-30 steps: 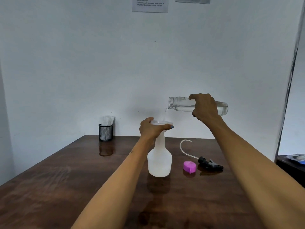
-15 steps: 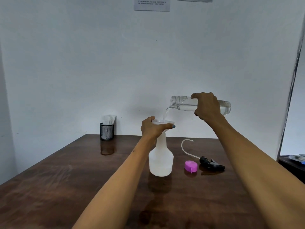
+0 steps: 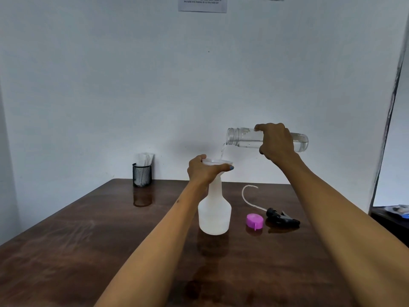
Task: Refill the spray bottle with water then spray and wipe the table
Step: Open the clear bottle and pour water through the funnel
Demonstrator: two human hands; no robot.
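A white translucent spray bottle stands upright on the dark wooden table, with a clear funnel in its neck. My left hand grips the funnel's rim and the bottle neck. My right hand holds a clear water bottle almost level, mouth to the left above the funnel. A thin stream of water falls from its mouth into the funnel. The black spray head with its curved tube lies on the table to the right, beside a pink cap.
A black mesh holder with white tissues stands at the table's far edge by the wall. A second dark surface with some items sits at the right, past the table's edge. Paper notices hang on the wall above.
The water bottle has tipped slightly further and the trickle has become a steady stream into the funnel. Both hands keep their hold.
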